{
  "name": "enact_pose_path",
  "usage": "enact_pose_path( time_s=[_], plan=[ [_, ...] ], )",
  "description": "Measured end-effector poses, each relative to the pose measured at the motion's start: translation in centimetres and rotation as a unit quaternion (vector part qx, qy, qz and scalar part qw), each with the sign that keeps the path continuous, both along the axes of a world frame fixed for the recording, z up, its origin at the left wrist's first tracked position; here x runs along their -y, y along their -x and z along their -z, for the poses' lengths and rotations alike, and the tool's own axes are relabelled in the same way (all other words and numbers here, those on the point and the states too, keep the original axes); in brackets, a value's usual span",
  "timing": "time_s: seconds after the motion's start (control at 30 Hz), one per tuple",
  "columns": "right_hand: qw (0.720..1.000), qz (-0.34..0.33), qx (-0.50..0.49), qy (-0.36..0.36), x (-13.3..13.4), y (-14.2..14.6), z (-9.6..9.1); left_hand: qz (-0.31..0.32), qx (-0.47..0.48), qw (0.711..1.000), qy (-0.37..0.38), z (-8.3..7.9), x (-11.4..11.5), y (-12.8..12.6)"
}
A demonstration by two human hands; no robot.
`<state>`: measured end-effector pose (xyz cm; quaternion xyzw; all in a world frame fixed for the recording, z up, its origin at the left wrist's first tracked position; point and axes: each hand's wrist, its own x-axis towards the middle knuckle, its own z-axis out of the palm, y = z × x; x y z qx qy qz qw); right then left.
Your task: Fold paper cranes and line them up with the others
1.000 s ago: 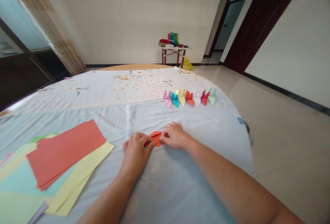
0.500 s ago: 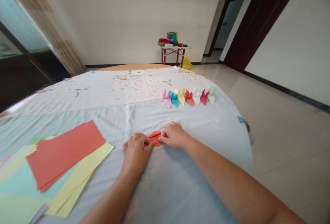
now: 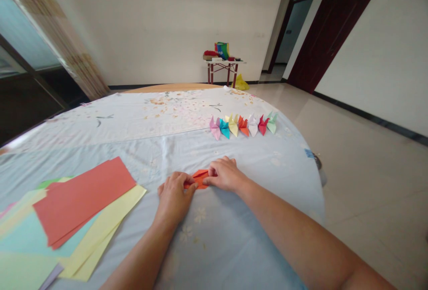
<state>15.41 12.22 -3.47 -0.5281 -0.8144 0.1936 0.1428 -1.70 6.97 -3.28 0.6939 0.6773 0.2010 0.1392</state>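
My left hand and right hand still pinch the orange folded paper, barely shifted, so this crease nearer me than the crane row continues.

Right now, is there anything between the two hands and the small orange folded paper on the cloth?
Nothing visible. The left hand and the right hand both already touch the orange folded paper, pressing it on the tablecloth. The row of folded paper figures and the stack of coloured sheets lie apart from it.

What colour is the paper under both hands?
Orange folded paper, seen in the head view.
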Motion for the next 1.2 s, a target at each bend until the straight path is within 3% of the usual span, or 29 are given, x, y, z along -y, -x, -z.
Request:
enact_pose_path(
  time_s=[0.3,0.47,0.57,0.67,0.77,0.93,1.07,1.2],
  plan=[
    [0.999,-0.003,0.001,0.038,-0.7,-2.0,-1.2,0.032,0.038,0.998,0.043,-0.8,-0.3,0.8],
    [0.99,-0.063,-0.102,0.067,-1.7,-2.9,-0.9,0.052,0.064,0.995,0.051,-0.7,-0.6,1.4],
    [0.99,-0.04,-0.131,0.014,-2.0,-2.9,-0.4,0.021,0.074,0.996,0.051,-0.6,-0.7,1.3],
    [0.995,-0.042,-0.089,-0.032,-1.7,-2.4,0.0,-0.012,0.037,0.999,-0.017,-0.6,-0.2,0.8],
    [0.996,-0.055,-0.058,-0.05,-1.3,-1.8,0.2,0.037,-0.015,0.993,-0.115,-1.0,0.5,0.1],
    [0.994,-0.054,-0.077,-0.058,-1.0,-1.5,0.2,0.147,-0.036,0.981,-0.123,-1.1,1.3,-0.7],
    [0.981,-0.054,-0.187,0.027,-0.8,-1.3,-0.1,0.142,-0.034,0.982,-0.124,-0.1,1.2,-0.5],
    [0.937,-0.056,-0.317,0.133,-0.5,-0.8,-0.3,0.078,0.018,0.986,-0.148,0.7,0.9,-0.3]
  ],
)
